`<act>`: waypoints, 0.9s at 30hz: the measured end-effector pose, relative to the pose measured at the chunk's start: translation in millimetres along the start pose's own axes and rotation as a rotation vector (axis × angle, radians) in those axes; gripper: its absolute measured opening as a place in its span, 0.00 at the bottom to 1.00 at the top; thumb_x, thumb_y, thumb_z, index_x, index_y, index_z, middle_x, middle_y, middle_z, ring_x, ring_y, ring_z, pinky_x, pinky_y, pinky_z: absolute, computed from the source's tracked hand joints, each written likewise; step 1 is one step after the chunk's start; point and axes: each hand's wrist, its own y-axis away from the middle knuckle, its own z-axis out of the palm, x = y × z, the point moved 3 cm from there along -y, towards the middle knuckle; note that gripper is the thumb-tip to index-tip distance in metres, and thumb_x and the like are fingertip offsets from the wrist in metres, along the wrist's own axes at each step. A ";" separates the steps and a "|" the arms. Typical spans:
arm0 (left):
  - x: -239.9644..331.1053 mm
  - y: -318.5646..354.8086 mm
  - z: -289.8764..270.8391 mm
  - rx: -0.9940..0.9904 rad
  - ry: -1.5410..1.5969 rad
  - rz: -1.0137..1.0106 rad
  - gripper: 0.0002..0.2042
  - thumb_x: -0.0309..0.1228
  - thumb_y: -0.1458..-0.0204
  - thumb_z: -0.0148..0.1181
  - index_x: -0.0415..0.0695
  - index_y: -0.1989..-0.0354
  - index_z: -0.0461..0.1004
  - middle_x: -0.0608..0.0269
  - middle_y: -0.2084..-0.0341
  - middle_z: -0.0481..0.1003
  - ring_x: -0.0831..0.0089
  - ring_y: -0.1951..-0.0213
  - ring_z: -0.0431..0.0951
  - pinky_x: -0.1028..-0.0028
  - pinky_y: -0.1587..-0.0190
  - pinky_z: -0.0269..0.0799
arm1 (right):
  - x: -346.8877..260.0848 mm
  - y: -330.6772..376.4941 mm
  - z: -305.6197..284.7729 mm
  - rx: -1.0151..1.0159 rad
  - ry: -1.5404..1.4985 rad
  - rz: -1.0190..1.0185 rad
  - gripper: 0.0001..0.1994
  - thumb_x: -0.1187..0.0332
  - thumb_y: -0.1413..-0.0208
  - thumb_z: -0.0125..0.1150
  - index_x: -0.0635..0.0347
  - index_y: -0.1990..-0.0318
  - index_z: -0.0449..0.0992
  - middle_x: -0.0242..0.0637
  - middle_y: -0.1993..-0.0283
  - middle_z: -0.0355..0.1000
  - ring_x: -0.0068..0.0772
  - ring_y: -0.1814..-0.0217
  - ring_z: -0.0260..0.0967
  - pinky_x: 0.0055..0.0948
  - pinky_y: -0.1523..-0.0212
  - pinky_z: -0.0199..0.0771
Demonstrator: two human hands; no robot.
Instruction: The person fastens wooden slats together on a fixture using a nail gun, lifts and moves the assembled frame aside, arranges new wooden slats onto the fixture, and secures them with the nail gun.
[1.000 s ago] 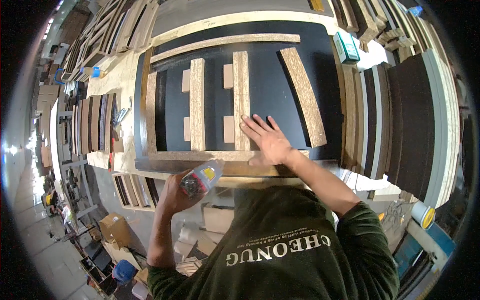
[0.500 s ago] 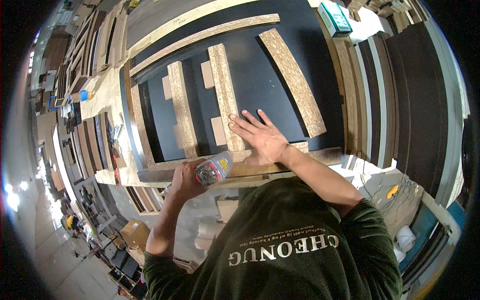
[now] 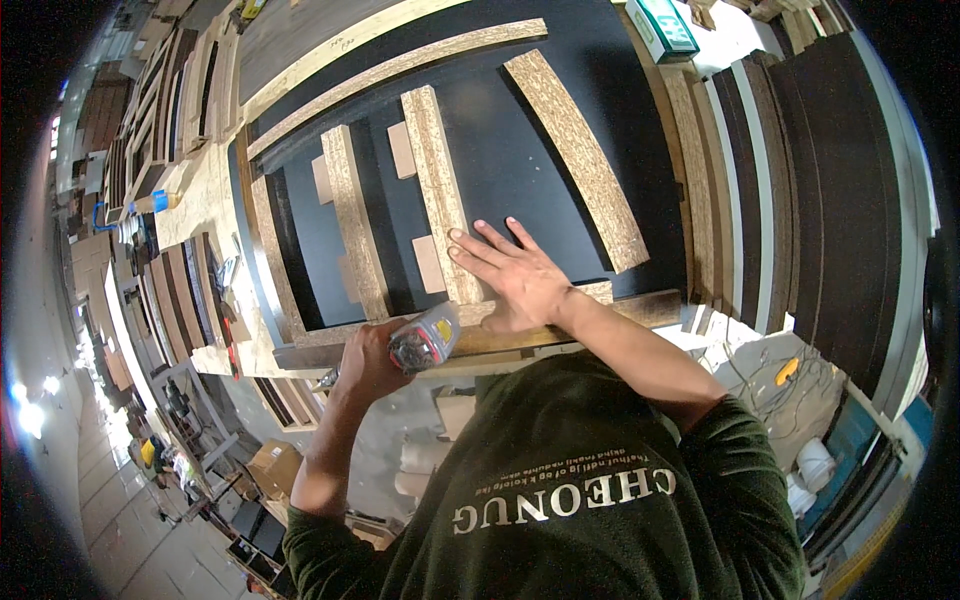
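My left hand (image 3: 375, 362) is wrapped around a grey nail gun (image 3: 422, 345) with a red ring on its rounded end. Its nose is hidden, so I cannot tell whether it touches the wood. The tool is held over the near chipboard rail (image 3: 598, 293) of a frame on a dark panel (image 3: 500, 130). Flat, with fingers spread, my right hand (image 3: 522, 283) presses near the joint where a chipboard crosspiece (image 3: 438, 190) meets that rail. Its fingertips lie on the crosspiece. Another crosspiece (image 3: 357, 225) runs alongside to the left.
A loose, wider chipboard strip (image 3: 580, 160) lies on the panel's right side. Small tan blocks (image 3: 402, 150) sit against the crosspieces. A green and white box (image 3: 662, 30) stands at the far right corner. Dark boards (image 3: 835, 170) are stacked on the right; wood strips (image 3: 185, 290) lie leftward.
The panel and frame appear slightly farther left in the picture. My left hand and the nail gun have shifted very little; my right hand stays on the crosspiece.
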 end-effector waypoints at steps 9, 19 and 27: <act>11.4 -0.4 -4.4 -0.062 -0.036 -0.091 0.20 0.29 0.70 0.68 0.43 0.62 0.75 0.49 0.73 0.77 0.54 0.68 0.78 0.63 0.64 0.74 | 0.4 1.1 0.9 -0.014 0.007 0.000 0.49 0.52 0.69 0.70 0.55 0.35 0.54 0.34 0.28 0.43 0.44 0.27 0.40 0.52 0.30 0.35; 27.8 -5.6 -6.4 -0.025 -0.160 -0.046 0.21 0.29 0.71 0.69 0.43 0.62 0.76 0.49 0.72 0.77 0.54 0.67 0.79 0.65 0.63 0.74 | 2.0 1.4 -0.6 -0.014 -0.027 0.000 0.49 0.52 0.69 0.70 0.54 0.35 0.55 0.34 0.28 0.44 0.44 0.27 0.39 0.51 0.29 0.34; 31.2 -8.8 0.1 -0.035 -0.182 -0.063 0.23 0.30 0.71 0.70 0.43 0.60 0.75 0.50 0.73 0.77 0.55 0.68 0.79 0.63 0.63 0.73 | 4.6 1.2 1.2 -0.018 -0.029 -0.010 0.49 0.52 0.69 0.70 0.54 0.35 0.54 0.34 0.28 0.44 0.44 0.27 0.39 0.51 0.29 0.34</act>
